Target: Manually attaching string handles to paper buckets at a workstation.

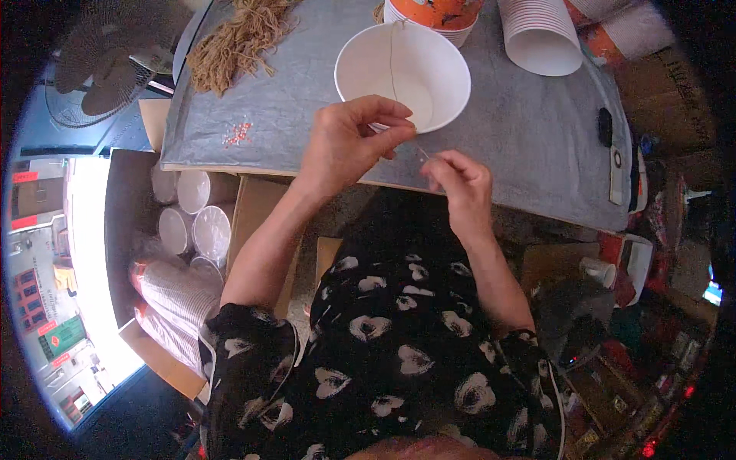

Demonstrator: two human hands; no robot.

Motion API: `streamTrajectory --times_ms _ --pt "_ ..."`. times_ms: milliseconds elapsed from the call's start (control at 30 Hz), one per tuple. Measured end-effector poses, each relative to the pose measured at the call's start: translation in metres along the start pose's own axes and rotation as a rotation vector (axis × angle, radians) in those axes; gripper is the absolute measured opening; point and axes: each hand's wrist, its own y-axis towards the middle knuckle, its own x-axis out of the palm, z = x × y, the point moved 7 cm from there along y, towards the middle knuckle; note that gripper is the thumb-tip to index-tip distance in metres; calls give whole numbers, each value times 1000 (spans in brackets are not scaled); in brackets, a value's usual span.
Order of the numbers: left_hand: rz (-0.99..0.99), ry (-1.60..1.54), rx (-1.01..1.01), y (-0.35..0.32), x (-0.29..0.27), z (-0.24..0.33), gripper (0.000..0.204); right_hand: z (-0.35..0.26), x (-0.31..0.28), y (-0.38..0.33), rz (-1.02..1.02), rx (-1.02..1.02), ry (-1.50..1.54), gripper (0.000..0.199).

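On the grey-covered counter (pixel 307 115), near its front edge: one white paper bowl (pixel 402 73), open side up, a thin string (pixel 392 61) running across its inside. Left hand (pixel 349 142) pinches the bowl's near rim, thumb and fingers closed on it. Right hand (pixel 452 180), just beside, pinches a fine string end. Behind: tan string bundle (pixel 238 38), stacked white cups (pixel 537 34).

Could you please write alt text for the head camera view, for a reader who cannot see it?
Seen from above, a person's left hand holds the rim of a white paper bowl while the right hand pinches a thin string beside it. They work over a grey mat, with a bundle of tan strings and stacked cups nearby.
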Motion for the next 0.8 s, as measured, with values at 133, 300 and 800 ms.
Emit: streamTrajectory --times_ms 133,300,800 --pt "8 -26 14 1 0 -1 21 8 -18 -20 28 32 4 19" --pt "5 -23 10 6 1 2 21 30 -32 -21 15 94 -102 14" --pt "-14 1 -35 5 5 8 23 -37 21 14 453 -704 -721 25"
